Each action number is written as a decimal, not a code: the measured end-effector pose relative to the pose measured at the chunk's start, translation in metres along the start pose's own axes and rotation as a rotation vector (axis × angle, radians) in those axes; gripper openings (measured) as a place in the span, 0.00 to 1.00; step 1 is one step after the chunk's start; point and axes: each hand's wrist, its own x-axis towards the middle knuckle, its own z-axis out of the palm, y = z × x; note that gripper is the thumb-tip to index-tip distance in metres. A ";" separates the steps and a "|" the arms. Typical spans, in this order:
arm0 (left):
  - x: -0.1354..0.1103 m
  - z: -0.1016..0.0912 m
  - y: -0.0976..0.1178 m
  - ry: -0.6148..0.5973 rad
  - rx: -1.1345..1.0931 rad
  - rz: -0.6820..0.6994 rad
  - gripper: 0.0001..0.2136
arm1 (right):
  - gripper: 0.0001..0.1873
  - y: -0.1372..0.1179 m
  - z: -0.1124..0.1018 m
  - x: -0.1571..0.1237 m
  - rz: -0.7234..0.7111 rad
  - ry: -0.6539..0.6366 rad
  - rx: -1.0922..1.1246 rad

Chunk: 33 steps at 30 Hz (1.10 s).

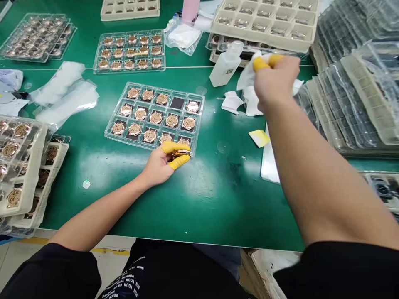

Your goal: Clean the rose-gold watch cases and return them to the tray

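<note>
A clear plastic blister tray [154,116] is laid on the green tabletop [218,199], set in three rows of five cells. Round rose-gold watch cases [156,117] are seated in most cells, and a dark liner is exposed in one cell of the far row. Further clear trays of the same kind, such as the one at the far edge [129,52], are filled with similar pieces. A stack of cream pulp trays [21,166] is piled at the left edge, and another cream pulp tray [264,25] is placed at the far right, its cells holding small metal pieces. A tall stack of plastic-wrapped trays [352,95] is banked along the right side.

A white plastic bottle [227,64], crumpled white wipes [232,101] and a yellow-and-white paper slip [258,138] are scattered to the right of the central tray.

The left hand [162,164], its fingertips covered by yellow finger cots [179,162], is closed in a narrow pinch on a round rose-gold watch case [181,154] at the near right corner of the central tray. The case is seen almost edge-on, its rim running roughly left to right. The right hand [276,81] is raised above the tabletop, pinched narrowly on a white wipe [249,77].
</note>
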 end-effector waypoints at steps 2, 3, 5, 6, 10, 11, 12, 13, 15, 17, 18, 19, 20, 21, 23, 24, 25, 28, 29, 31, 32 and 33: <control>0.004 -0.004 0.000 0.007 0.001 -0.053 0.15 | 0.11 -0.014 0.010 0.014 0.006 0.029 -0.178; 0.007 -0.005 -0.001 0.008 -0.002 -0.081 0.16 | 0.12 -0.022 0.013 0.017 0.019 0.042 -0.234; 0.010 -0.006 0.000 0.011 0.009 -0.108 0.15 | 0.14 -0.037 0.015 0.016 -0.040 -0.006 -0.327; 0.011 -0.006 0.001 0.011 0.025 -0.105 0.15 | 0.15 -0.044 0.015 0.015 -0.075 -0.031 -0.363; 0.009 -0.003 0.003 0.029 0.076 -0.065 0.15 | 0.15 -0.060 0.012 0.018 -0.066 0.001 -0.438; 0.008 -0.003 0.003 0.029 0.078 -0.063 0.15 | 0.13 -0.061 0.012 0.021 -0.060 0.013 -0.436; 0.007 -0.002 0.003 0.031 0.074 -0.065 0.15 | 0.09 -0.062 0.013 0.024 -0.071 0.004 -0.428; 0.007 -0.002 0.002 0.041 0.066 -0.068 0.15 | 0.08 -0.063 0.014 0.026 -0.100 -0.028 -0.418; 0.005 -0.001 -0.001 0.078 0.055 -0.075 0.15 | 0.16 -0.061 0.016 0.027 -0.179 -0.126 -0.390; 0.004 -0.001 -0.004 0.108 0.056 -0.081 0.14 | 0.22 -0.057 0.019 0.022 -0.231 -0.185 -0.358; 0.004 -0.001 -0.004 0.110 0.059 -0.083 0.14 | 0.23 -0.054 0.020 0.019 -0.249 -0.192 -0.340; 0.003 0.000 -0.004 0.107 0.061 -0.084 0.14 | 0.23 -0.050 0.020 0.015 -0.260 -0.189 -0.323; 0.003 0.000 -0.004 0.104 0.063 -0.084 0.13 | 0.23 -0.047 0.021 0.012 -0.267 -0.184 -0.308; 0.003 0.000 -0.004 0.102 0.067 -0.082 0.13 | 0.22 -0.043 0.022 0.010 -0.270 -0.184 -0.298; 0.004 0.000 -0.002 0.104 0.084 -0.071 0.12 | 0.21 -0.037 0.023 0.010 -0.259 -0.195 -0.288; 0.004 0.000 -0.001 0.104 0.094 -0.062 0.12 | 0.20 -0.036 0.023 0.012 -0.248 -0.204 -0.287; 0.004 0.000 0.000 0.103 0.104 -0.052 0.11 | 0.20 -0.036 0.023 0.015 -0.236 -0.208 -0.293; 0.004 -0.001 0.001 0.102 0.121 -0.024 0.10 | 0.21 -0.045 0.019 0.026 -0.173 -0.186 -0.245; 0.003 -0.002 0.002 0.105 0.127 -0.017 0.10 | 0.20 -0.050 0.016 0.026 -0.158 -0.175 -0.223; 0.003 -0.003 0.002 0.116 0.160 0.004 0.09 | 0.18 -0.060 0.006 0.017 -0.129 -0.091 -0.067; 0.003 -0.004 0.002 0.118 0.185 0.021 0.09 | 0.15 -0.064 0.000 0.005 -0.106 -0.049 0.053; 0.003 -0.004 0.001 0.121 0.212 0.043 0.08 | 0.12 -0.067 -0.007 -0.013 -0.075 0.033 0.274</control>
